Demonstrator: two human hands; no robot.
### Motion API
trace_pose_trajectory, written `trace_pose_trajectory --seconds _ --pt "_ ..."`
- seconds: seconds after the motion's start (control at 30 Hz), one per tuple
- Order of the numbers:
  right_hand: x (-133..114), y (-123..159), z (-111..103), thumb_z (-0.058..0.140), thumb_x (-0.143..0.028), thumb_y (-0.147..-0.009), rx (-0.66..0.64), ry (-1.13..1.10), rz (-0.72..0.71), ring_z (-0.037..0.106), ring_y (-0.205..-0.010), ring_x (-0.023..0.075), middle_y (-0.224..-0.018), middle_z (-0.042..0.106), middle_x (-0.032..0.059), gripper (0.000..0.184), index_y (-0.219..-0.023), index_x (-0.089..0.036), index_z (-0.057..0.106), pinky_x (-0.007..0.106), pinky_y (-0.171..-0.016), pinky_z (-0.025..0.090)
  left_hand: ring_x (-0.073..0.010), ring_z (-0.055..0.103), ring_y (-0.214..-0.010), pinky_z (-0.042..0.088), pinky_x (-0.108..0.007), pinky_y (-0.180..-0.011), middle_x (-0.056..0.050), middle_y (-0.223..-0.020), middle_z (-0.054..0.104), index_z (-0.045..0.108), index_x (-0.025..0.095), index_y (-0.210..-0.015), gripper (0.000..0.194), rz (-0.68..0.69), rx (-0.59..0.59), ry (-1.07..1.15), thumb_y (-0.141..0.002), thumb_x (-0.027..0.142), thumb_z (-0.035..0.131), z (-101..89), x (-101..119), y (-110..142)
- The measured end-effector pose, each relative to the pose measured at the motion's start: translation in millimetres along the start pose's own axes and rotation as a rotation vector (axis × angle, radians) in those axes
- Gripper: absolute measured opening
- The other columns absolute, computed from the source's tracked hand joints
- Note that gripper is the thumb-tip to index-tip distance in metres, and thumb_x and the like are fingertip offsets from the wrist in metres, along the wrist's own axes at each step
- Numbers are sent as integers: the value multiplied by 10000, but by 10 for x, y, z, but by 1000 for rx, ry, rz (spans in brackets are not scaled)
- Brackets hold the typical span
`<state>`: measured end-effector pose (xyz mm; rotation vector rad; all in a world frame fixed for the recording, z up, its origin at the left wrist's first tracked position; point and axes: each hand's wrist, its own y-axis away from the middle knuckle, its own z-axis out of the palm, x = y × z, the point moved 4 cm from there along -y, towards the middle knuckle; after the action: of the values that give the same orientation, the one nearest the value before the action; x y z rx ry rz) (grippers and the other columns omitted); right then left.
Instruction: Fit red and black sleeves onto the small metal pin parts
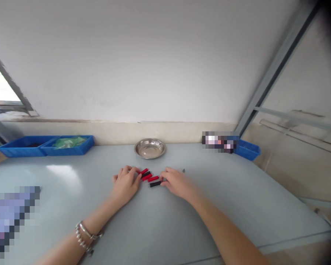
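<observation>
Several short red and black sleeve-like pieces (149, 177) lie in a small row on the grey table (237, 198), between my two hands. My left hand (126, 184) rests on the table with its fingers curled, the fingertips touching the left ends of the red pieces. My right hand (174, 182) lies to the right with its fingers bent together, the tips at the right end of a black piece (155, 184) and a red piece (153, 179). A bracelet sits on my left wrist.
A round steel dish (150, 148) stands at the back of the table by the wall. Two blue trays (46, 145) sit at the back left, one with green contents. Another blue bin (248, 150) is at the back right. A tiny dark part (183, 170) lies right of my right hand.
</observation>
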<state>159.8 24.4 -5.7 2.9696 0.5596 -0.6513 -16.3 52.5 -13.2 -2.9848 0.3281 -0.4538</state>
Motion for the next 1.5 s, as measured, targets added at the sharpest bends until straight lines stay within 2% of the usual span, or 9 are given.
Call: trace_pose_trajectory --seconds 0.17,0.37,0.5,0.7,0.83,0.93,1.07,1.3,1.5 --pt "4 -10 -18 434 -209 -849 53 -19 -39 507 -744 118 -891 526 21 117 -856 -202 550 223 -594 329 -245 447 -975 320 -409 -776 -76 -1007 522 521 206 -1002 275 33 56 53 -837 331 340 -36 36 16" --pt "-9 -48 -76 458 -218 -844 100 -40 -56 517 -847 139 -909 534 34 108 -906 -190 542 249 -713 355 -210 445 -917 324 -365 -771 -57 -1003 510 540 232 -962 265 288 80 113 -850 366 341 -118 196 103" --pt "-32 -48 -82 447 -213 -848 115 -80 -70 522 -857 141 -924 538 41 114 -918 -188 533 254 -727 366 -205 448 -909 318 -363 -777 -57 -998 509 546 237 -941 270 364 60 96 -859 375 329 -125 246 142" --pt "-35 -48 -70 443 -220 -843 120 -138 -69 516 -842 147 -928 549 38 119 -909 -192 537 259 -724 371 -205 452 -904 313 -360 -766 -55 -989 520 553 233 -906 266 384 70 50 -865 350 318 -126 243 130" --pt "-48 -41 -118 462 -288 -827 123 -260 -41 507 -808 139 -889 559 25 152 -924 -203 542 244 -687 367 -202 460 -893 314 -352 -751 -52 -974 533 554 234 -922 265 375 97 60 -870 336 315 -127 224 114" --pt "-51 -29 -147 400 -351 -847 113 -380 -5 480 -686 112 -770 546 -2 215 -899 -201 545 215 -602 351 -200 465 -897 317 -346 -752 -51 -964 538 547 232 -930 267 364 126 69 -874 337 307 -129 203 110" --pt "-42 -33 -139 324 -398 -862 73 -510 7 394 -560 86 -610 442 -36 321 -734 -179 520 196 -524 303 -196 473 -888 318 -340 -744 -53 -960 534 545 227 -937 266 378 167 85 -876 332 308 -144 193 118" --pt "-52 -50 -138 367 -388 -842 49 -676 -18 366 -536 78 -588 408 -40 295 -668 -174 469 192 -515 286 -198 470 -882 315 -351 -739 -53 -935 522 532 206 -949 254 433 219 122 -876 323 319 -180 203 146" --pt "-43 -63 -123 382 -345 -829 94 -651 -30 374 -544 81 -596 426 -35 262 -635 -178 442 197 -531 293 -190 474 -854 309 -344 -734 -39 -905 518 542 212 -906 226 463 217 129 -873 308 341 -172 209 142"
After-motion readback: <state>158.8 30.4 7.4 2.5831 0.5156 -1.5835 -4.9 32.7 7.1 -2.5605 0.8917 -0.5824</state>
